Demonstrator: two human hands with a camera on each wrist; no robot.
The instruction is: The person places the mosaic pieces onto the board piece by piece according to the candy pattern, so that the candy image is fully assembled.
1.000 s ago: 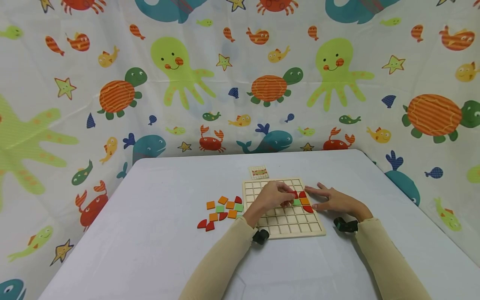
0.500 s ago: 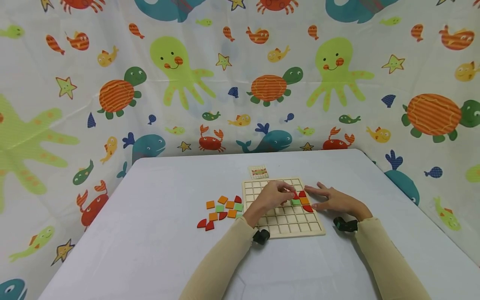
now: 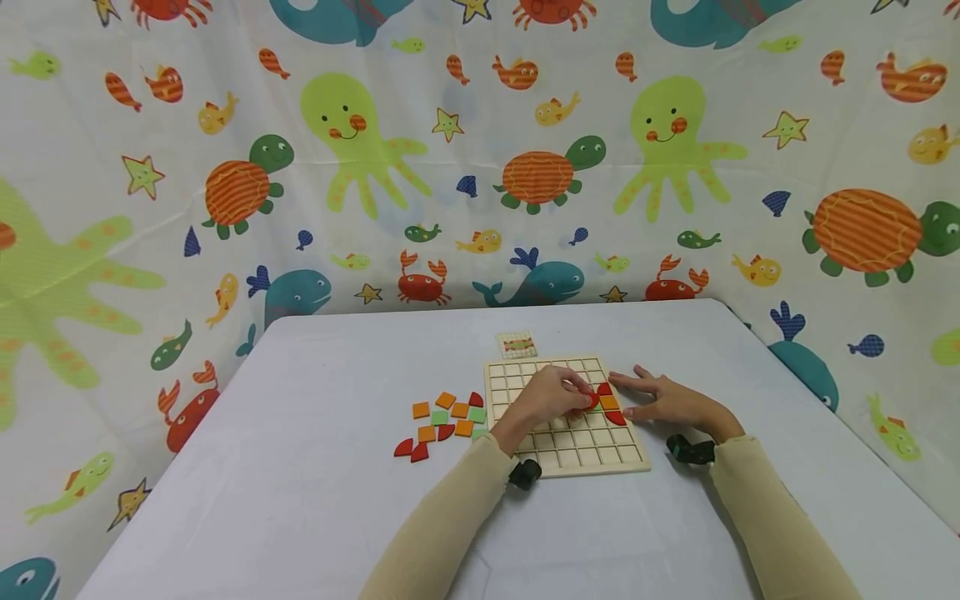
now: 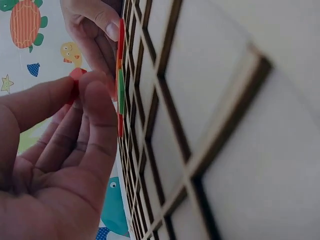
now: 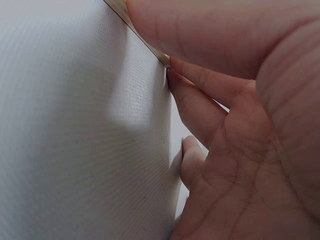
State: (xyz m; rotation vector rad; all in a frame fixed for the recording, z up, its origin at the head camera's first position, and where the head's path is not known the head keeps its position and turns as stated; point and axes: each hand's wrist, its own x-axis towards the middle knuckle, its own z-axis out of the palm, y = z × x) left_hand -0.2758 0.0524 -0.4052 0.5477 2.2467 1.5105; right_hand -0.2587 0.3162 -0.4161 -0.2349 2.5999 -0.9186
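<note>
My left hand [image 3: 546, 397] pinches a red quarter-circle tile [image 4: 76, 86] between thumb and fingertips, close over the wooden grid board [image 3: 592, 457]. In the head view the tile overlaps a green square tile [image 4: 121, 92] on the board. Beside it lie an orange square tile [image 3: 609, 402], a red quarter-circle tile [image 3: 604, 388] behind, and another red tile [image 3: 616, 418] in front. My right hand [image 3: 675, 403] rests at the board's right edge with fingers spread. Its thumb and fingertips are right at the wooden edge [image 5: 150, 46] in the right wrist view.
Left of the board lie loose tiles: orange squares [image 3: 427, 433], green squares [image 3: 439, 417] and red quarter-circles [image 3: 403, 447]. A small pattern card [image 3: 517, 345] sits behind the board on the white table [image 3: 315, 500]. A sea-animal curtain [image 3: 465, 100] hangs behind the table.
My left hand has shifted slightly toward me, bringing the red tile from beside the rear red tile to over the green square. The right hand has stayed in place.
</note>
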